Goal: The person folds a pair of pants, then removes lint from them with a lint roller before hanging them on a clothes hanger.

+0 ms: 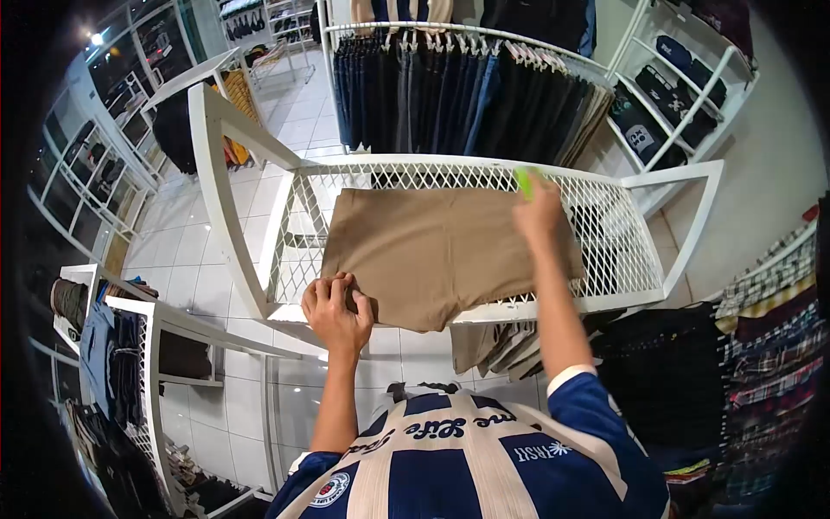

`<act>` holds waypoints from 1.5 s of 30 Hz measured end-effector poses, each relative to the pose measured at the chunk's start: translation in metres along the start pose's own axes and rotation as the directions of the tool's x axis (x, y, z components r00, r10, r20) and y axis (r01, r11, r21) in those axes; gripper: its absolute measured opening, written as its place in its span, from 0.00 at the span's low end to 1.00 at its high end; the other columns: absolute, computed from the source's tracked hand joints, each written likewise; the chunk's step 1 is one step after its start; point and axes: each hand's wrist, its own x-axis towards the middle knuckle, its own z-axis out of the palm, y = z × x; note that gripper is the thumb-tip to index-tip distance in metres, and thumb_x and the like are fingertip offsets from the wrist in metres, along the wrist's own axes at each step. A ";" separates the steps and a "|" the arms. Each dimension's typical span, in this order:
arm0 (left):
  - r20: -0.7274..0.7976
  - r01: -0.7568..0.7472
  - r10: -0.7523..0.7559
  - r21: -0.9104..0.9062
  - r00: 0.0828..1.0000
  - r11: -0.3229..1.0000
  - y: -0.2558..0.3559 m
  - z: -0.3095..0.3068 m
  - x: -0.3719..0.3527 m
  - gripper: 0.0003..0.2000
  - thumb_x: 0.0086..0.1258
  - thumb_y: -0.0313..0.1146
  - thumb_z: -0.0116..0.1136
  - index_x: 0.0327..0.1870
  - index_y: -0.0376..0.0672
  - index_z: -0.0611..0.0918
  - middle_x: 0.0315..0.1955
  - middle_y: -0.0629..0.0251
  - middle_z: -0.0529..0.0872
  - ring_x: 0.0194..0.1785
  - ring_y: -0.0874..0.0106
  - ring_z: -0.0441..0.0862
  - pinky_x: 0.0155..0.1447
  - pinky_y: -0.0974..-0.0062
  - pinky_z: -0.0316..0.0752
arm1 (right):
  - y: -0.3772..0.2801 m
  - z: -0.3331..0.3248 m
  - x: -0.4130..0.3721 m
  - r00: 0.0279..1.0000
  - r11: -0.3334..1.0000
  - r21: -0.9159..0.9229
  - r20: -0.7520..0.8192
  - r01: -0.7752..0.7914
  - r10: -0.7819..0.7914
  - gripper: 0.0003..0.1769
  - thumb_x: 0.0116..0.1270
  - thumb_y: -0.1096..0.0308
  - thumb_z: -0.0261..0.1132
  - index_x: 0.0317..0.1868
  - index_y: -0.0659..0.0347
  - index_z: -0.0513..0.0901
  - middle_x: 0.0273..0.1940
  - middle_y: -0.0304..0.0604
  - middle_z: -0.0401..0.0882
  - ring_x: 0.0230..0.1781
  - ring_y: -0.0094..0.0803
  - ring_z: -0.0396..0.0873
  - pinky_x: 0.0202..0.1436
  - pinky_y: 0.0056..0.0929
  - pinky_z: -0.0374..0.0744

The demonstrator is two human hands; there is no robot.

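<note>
Khaki-brown cloth, which looks like folded trousers or shorts (424, 251), lies flat on a white metal mesh rack (622, 251). Its lower edge hangs a little over the rack's near rail. At the cloth's lower left corner is my left hand (338, 311), fingers curled on the fabric and the near rail, closed on the cloth. My right hand (538, 208) is over the cloth's upper right part, its fingers closed round a small bright green object (524, 182), too blurred to identify.
Dark trousers (415, 95) hang on a rail behind the rack. Shelves with folded black clothes (666, 112) stand at upper right. Plaid shirts (778, 346) hang at right. Another white rack (151, 355) is at lower left. More beige garments (506, 346) hang below the mesh.
</note>
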 end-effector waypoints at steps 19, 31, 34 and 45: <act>0.012 -0.002 0.002 -0.038 1.000 0.999 -0.003 -0.001 -0.002 0.13 0.59 0.34 0.59 0.45 0.45 0.88 0.47 0.62 0.85 0.58 0.54 0.76 0.66 0.55 0.68 | -0.165 0.041 -0.089 0.843 0.859 0.454 0.344 0.236 -0.413 0.25 0.62 0.68 0.73 0.62 0.59 0.84 0.61 0.62 0.78 0.61 0.57 0.78 0.68 0.47 0.76; 0.034 0.008 -0.007 -0.025 0.999 1.000 -0.001 -0.003 -0.001 0.13 0.61 0.34 0.59 0.45 0.44 0.88 0.46 0.60 0.85 0.57 0.54 0.76 0.66 0.55 0.69 | -0.082 -0.078 -0.075 0.966 0.991 0.137 0.258 -0.013 -0.023 0.26 0.62 0.74 0.71 0.63 0.60 0.82 0.62 0.60 0.75 0.63 0.53 0.75 0.69 0.47 0.73; 0.038 -0.031 0.033 -0.046 0.999 0.998 -0.003 -0.004 0.000 0.13 0.61 0.34 0.60 0.44 0.43 0.88 0.45 0.60 0.86 0.56 0.54 0.77 0.65 0.55 0.70 | -0.129 -0.080 -0.155 0.833 0.854 0.451 0.342 0.260 -0.435 0.26 0.62 0.72 0.72 0.62 0.62 0.81 0.62 0.61 0.75 0.63 0.54 0.74 0.69 0.45 0.72; 0.036 -0.047 0.046 0.011 0.998 0.999 -0.001 -0.003 0.002 0.14 0.62 0.33 0.60 0.47 0.43 0.88 0.43 0.58 0.84 0.55 0.54 0.76 0.64 0.55 0.71 | -0.004 -0.134 -0.107 0.976 0.996 0.018 0.202 -0.082 0.077 0.27 0.66 0.75 0.69 0.67 0.56 0.82 0.64 0.59 0.74 0.65 0.56 0.74 0.71 0.48 0.72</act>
